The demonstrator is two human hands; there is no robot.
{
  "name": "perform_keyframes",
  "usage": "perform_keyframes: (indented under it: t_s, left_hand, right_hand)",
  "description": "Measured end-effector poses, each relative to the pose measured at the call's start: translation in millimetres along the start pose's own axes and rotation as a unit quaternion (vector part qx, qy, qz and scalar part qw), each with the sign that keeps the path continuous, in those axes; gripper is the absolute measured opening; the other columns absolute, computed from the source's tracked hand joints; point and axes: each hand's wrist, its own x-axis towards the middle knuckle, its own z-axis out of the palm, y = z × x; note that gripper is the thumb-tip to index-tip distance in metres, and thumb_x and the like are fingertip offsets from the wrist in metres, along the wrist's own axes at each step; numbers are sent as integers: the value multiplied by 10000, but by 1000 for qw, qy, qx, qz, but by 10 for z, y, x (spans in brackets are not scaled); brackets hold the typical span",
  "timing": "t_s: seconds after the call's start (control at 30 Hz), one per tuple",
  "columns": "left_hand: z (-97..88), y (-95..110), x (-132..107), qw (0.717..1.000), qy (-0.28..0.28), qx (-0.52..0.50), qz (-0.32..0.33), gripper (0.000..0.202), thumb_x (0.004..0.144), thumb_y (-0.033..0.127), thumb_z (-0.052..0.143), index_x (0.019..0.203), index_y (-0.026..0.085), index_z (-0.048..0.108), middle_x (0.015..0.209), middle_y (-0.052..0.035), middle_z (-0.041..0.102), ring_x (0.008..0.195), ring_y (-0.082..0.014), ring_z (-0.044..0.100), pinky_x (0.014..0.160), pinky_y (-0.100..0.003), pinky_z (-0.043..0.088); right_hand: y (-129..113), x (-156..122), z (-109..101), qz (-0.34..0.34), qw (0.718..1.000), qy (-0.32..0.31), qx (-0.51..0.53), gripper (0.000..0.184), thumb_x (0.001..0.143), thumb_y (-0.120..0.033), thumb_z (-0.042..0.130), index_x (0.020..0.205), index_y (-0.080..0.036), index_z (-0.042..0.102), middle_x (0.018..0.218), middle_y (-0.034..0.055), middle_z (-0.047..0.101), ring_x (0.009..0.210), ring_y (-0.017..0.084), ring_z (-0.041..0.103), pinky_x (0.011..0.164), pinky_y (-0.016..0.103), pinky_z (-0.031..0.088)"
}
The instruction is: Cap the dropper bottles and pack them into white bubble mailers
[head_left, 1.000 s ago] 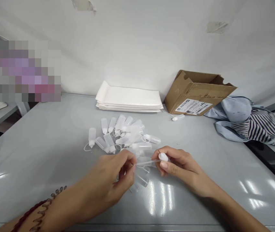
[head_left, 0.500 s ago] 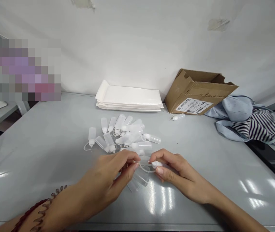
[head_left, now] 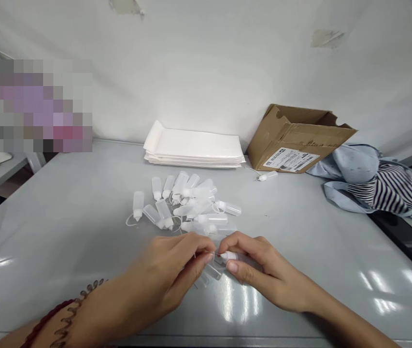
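Observation:
My left hand point(head_left: 171, 273) and my right hand point(head_left: 254, 270) meet low over the grey table point(head_left: 82, 217), fingertips almost touching. The right hand is closed on a small translucent squeeze bottle point(head_left: 229, 256) with a white neck and a thin needle tip pointing left. The left hand pinches a small clear part at that tip; it is too small to name. Just beyond the hands lies a heap of several similar small bottles point(head_left: 187, 203). A red cord and a coiled band sit on my left wrist.
A stack of white padded envelopes point(head_left: 194, 150) lies at the back by the wall. An open cardboard box point(head_left: 296, 140) tilts at back right, one stray bottle point(head_left: 267, 177) in front of it. Bundled blue and striped cloth point(head_left: 376, 181) lies at the right edge.
Both hands have come closer together and nearer to me. The bottle in the right hand has swung so its tip meets the left fingertips.

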Motion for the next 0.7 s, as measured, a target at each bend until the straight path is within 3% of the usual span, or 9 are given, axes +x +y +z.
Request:
perform_keyframes:
  t_s: [0.37,0.7]
  left_hand:
    - [24,-44,-8,1000,12,11,4,116,961,170,449,1016,249,513,840,71,632,712,-84,595,652,-186,426]
    - [11,-11,-15,1000,11,14,17,135,961,153,422,1007,221,529,841,46,646,711,-98,606,644,-195,441]
  right_hand:
    - [-39,-5,-18,-39,998,36,16,99,956,-322,472,975,-236,517,677,-71,460,576,86,362,546,223,301]
    - [-42,-13,6,-37,999,22,29,93,950,-317,474,975,-232,505,681,-62,458,565,91,358,522,228,292]
